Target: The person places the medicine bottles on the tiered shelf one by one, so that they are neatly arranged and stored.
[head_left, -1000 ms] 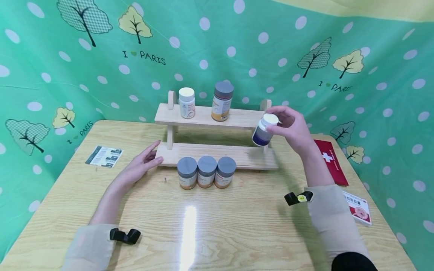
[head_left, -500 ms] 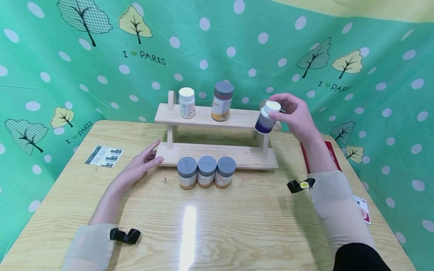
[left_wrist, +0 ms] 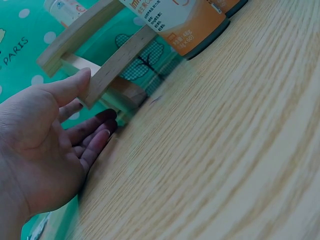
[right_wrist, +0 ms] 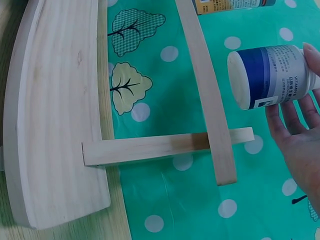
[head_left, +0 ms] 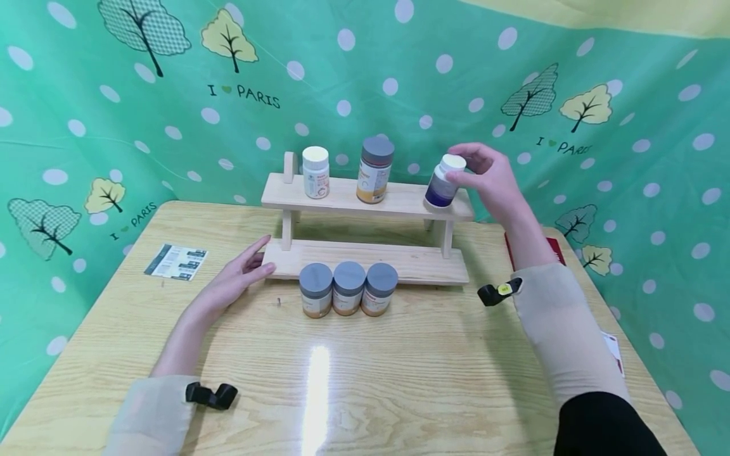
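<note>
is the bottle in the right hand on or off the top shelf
Off: the right wrist view shows a gap between the bottle and the top shelf.

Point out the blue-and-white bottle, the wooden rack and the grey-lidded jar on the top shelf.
Blue-and-white bottle (right_wrist: 271,77), right wrist view: on its printed side.
Wooden rack (head_left: 405,197), head view: bare part of its top board.
Grey-lidded jar (head_left: 374,176), head view: on its label.

Three jars stand before the shelf, a bottle and fourth jar atop it.
</note>
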Demonstrator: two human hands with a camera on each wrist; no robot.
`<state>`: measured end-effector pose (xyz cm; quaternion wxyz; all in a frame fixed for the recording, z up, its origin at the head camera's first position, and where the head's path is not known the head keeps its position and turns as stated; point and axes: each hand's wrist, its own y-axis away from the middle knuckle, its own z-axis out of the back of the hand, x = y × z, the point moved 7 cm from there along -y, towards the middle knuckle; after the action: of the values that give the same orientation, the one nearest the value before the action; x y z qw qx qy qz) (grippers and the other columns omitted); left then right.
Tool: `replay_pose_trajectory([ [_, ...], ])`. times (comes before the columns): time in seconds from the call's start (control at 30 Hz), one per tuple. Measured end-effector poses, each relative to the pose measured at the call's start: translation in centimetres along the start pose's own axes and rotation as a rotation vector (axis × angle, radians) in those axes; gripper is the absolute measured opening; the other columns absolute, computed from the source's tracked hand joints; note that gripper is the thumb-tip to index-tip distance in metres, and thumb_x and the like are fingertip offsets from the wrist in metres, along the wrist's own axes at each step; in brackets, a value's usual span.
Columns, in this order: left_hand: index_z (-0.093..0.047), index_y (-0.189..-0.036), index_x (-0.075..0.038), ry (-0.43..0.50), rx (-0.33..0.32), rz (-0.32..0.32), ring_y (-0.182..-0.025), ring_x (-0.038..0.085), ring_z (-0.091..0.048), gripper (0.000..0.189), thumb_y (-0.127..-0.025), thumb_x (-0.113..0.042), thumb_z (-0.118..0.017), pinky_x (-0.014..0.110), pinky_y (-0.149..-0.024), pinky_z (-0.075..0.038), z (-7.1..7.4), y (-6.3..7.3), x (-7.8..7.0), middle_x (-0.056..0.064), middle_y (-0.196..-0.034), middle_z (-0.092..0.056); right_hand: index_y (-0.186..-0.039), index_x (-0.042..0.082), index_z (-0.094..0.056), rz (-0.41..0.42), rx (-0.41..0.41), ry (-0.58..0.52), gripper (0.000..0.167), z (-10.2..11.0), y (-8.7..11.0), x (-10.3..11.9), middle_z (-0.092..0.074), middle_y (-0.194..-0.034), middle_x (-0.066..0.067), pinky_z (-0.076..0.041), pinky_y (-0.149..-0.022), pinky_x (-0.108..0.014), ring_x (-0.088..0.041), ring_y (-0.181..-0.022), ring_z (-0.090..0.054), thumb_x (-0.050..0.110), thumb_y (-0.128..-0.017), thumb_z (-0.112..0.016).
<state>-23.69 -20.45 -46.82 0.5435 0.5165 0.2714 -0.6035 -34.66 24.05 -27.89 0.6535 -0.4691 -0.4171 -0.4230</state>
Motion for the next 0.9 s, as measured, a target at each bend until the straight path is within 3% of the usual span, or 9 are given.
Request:
replay_pose_trajectory([
  [0.9, -0.009, -0.166, -0.040, 0.026, 0.001, -0.002, -0.154, 0.041, -0.026, 0.083, -0.101, -0.050, -0.061, 0.065, -0.125, -0.019, -0.1, -0.2, 0.2, 0.022, -0.165, -0.030, -0.125, 0.009, -0.069, -0.021, 0.025, -0.023, 0.039, -1.5, -1.1, -1.5, -0.069, -0.116, 0.001, -0.051, -0.086, -0.024, -0.016, -0.106, -0.063, 0.005, -0.087, -0.080],
])
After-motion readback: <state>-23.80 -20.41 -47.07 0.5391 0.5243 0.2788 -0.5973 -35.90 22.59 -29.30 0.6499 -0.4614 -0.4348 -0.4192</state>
